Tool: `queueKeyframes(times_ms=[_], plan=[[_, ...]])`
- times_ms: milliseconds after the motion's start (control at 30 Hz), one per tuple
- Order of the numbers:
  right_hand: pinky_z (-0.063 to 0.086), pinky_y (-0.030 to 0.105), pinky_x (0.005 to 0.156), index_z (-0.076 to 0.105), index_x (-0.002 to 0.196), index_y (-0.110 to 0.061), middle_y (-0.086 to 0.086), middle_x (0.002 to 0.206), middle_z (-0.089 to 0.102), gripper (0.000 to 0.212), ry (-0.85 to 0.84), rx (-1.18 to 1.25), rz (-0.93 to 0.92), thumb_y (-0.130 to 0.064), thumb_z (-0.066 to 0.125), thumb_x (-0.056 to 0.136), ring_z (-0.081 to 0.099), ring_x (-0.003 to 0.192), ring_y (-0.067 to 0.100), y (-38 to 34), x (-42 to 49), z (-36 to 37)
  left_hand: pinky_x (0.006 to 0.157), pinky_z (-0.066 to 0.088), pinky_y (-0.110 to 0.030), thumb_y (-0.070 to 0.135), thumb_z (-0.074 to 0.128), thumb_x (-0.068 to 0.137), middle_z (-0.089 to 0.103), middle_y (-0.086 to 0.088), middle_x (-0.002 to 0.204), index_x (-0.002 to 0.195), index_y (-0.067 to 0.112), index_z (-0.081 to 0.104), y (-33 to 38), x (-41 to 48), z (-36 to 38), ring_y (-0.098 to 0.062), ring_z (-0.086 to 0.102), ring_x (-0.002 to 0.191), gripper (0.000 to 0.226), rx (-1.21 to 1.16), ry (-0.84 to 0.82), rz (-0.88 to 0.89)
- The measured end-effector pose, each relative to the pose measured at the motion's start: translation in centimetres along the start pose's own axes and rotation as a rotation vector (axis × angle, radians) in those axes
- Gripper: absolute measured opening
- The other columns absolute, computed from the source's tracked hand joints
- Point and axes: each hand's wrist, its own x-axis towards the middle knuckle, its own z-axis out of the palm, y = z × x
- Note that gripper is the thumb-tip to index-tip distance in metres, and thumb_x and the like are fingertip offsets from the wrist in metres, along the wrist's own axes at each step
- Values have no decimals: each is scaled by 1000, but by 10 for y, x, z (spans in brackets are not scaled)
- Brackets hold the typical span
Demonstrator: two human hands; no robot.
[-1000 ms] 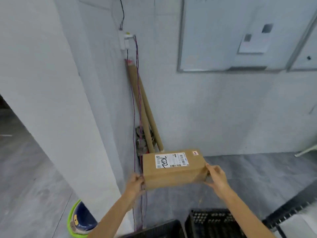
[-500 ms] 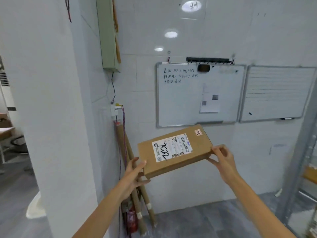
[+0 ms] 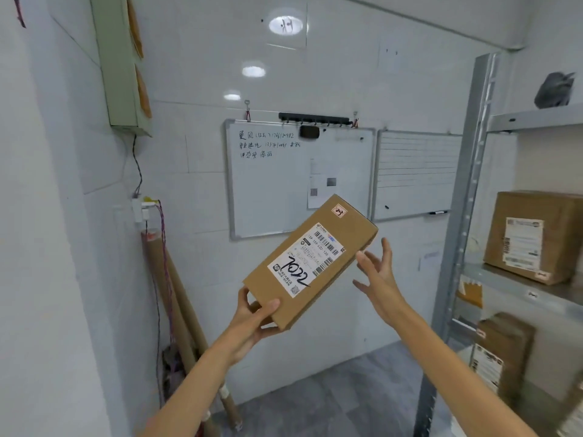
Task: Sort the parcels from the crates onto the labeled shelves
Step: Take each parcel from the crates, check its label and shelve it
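A flat brown cardboard parcel (image 3: 344, 228) with a white shipping label marked "7022" is held up in the air, tilted with its far end raised to the right. My left hand (image 3: 254, 320) grips its near lower corner, thumb on top. My right hand (image 3: 377, 272) is beside the parcel's right edge with straight spread fingers, just off or barely touching the side. The metal shelf rack (image 3: 467, 197) stands at the right, with cardboard boxes on its levels.
A large box (image 3: 536, 234) sits on the middle shelf, another box (image 3: 501, 354) on the level below, and a grey bag (image 3: 555, 89) on top. Two whiteboards (image 3: 271, 190) hang on the far wall. Cardboard tubes (image 3: 176, 298) lean in the left corner by a white pillar.
The view swung up and right from the crates to the shelf rack. The parcel rose and tilted steeper; my right hand let go of its end and opened, while my left keeps hold.
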Motion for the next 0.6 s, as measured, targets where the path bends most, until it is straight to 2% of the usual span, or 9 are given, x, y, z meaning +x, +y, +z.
queueKeyframes(times_ms=[100,167,267,367,467,533,600], plan=[[47,47,97,-3,138,-61,-3,141,43,102,-61,-61,35,-52,74,72,51,123,14,14,-6,-2,77,55,-52,29,93,47,54,-12,125,128,40,27,-16,10,35,-33,67,101,104,-29,-22,11],[55,41,86,-5,139,-60,-3,133,49,104,-36,-53,33,-37,76,77,58,113,11,19,-10,-7,81,55,-54,34,92,49,52,-9,126,127,36,29,-25,12,52,-28,63,108,100,-35,-28,2],[58,37,78,-1,140,-60,0,128,51,102,14,-55,12,-22,73,81,64,106,13,18,-19,-25,98,47,-51,46,80,65,48,-1,132,123,32,40,-29,16,61,-17,52,121,71,61,-23,-6],[57,39,84,0,135,-67,-4,131,48,105,10,-202,-4,-31,79,74,64,108,13,10,-37,-43,105,39,-42,58,59,74,50,8,133,124,36,48,-23,23,63,-13,46,126,56,195,-55,44],[51,45,96,-2,135,-68,-6,137,43,114,0,-346,14,-48,83,61,55,120,14,7,-59,-56,92,47,-32,59,50,81,61,10,123,124,42,52,-18,25,82,-10,57,116,47,280,-222,73],[44,50,103,-4,137,-65,-7,145,37,118,11,-344,33,-48,83,60,48,128,13,10,-75,-65,86,48,-29,60,49,83,64,14,118,123,45,51,-20,22,100,-6,59,111,42,354,-300,64],[39,50,108,-2,138,-64,-18,148,32,113,31,-324,53,-41,82,66,40,134,10,12,-91,-75,84,49,-30,54,50,86,64,12,118,121,43,51,-27,18,114,-8,59,110,37,379,-321,54]])
